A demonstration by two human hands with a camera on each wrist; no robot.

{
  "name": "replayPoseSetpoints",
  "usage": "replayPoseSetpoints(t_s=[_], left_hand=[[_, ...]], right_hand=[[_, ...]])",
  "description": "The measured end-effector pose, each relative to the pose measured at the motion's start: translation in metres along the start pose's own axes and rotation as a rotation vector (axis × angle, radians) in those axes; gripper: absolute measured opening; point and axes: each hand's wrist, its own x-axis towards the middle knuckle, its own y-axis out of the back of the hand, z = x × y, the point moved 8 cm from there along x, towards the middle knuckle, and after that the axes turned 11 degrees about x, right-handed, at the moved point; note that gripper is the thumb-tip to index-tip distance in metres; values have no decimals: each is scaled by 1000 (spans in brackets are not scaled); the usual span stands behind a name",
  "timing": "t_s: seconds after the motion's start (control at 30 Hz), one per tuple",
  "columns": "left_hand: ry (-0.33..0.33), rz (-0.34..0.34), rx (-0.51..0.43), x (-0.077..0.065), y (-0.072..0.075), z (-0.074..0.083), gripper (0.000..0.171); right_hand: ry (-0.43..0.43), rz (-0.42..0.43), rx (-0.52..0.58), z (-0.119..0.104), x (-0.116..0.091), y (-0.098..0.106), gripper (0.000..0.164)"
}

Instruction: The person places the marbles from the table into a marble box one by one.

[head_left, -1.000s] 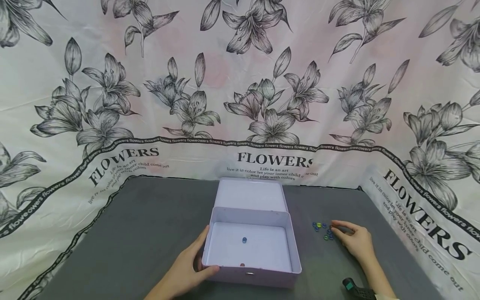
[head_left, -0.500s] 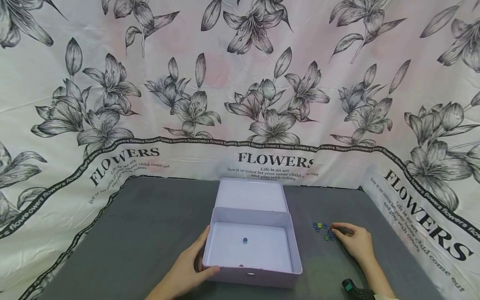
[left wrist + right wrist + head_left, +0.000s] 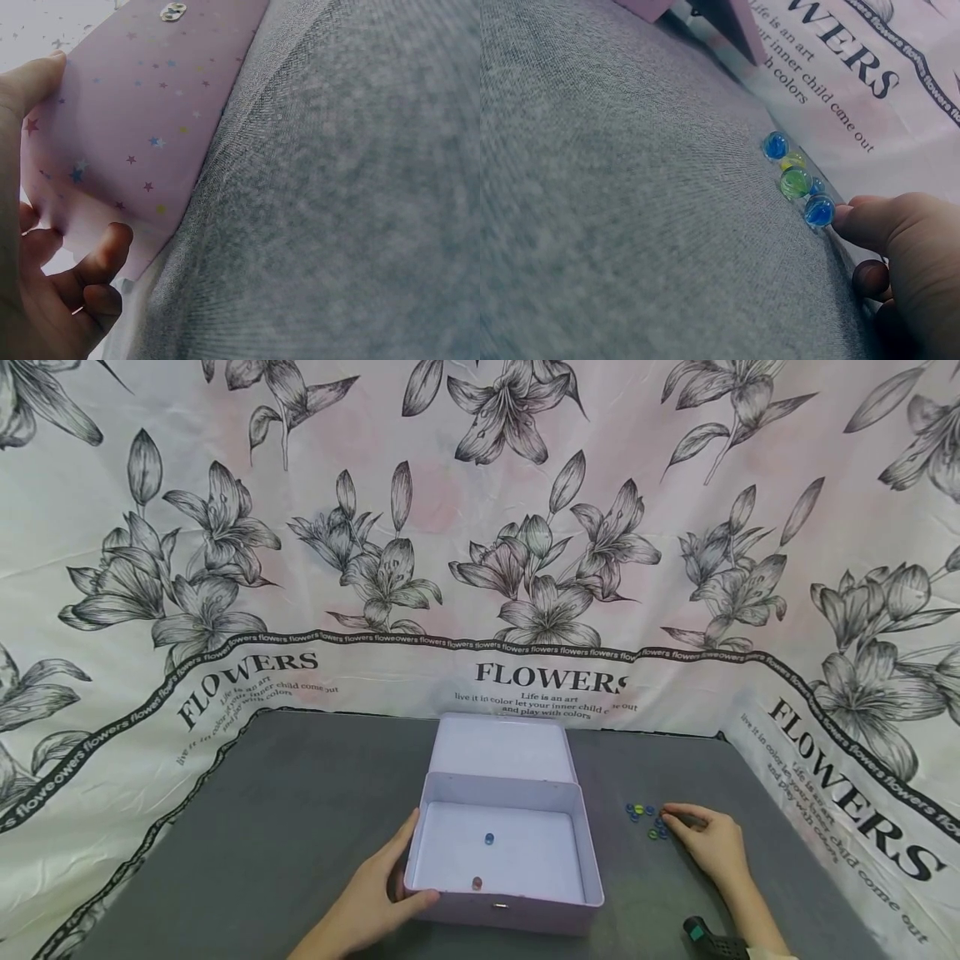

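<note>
My left hand (image 3: pixel 360 902) grips the front left corner of an open lilac tin box (image 3: pixel 540 917), thumb at its front rim. In the left wrist view the box's outer wall (image 3: pixel 150 112) is pink-purple with small stars. Inside lie a blue marble (image 3: pixel 489 839) and a reddish marble (image 3: pixel 477 883) near the front wall. Right of the box, my right hand (image 3: pixel 708 843) has thumb and index finger at a cluster of blue and green glass marbles (image 3: pixel 652 834). In the right wrist view the thumb tip is right at a blue marble (image 3: pixel 820 211); I cannot tell whether the fingers pinch one.
The box's lid (image 3: pixel 498 747) is folded back behind it. A grey cloth (image 3: pixel 300 810) covers the table, and a flower-printed curtain (image 3: pixel 420 568) hangs behind and at both sides. A black device (image 3: pixel 712 941) is on my right wrist.
The reddish marble has rolled inside the box, slightly left along the front wall and back into fuller view. Both hands have stayed almost still.
</note>
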Motion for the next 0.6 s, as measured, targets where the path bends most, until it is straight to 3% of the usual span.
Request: replayPoseSetpoints(t_s=[0.6], left_hand=[[-3, -12, -5, 0, -1, -3, 110]], right_hand=[[-133, 12, 162, -6, 6, 6, 39]])
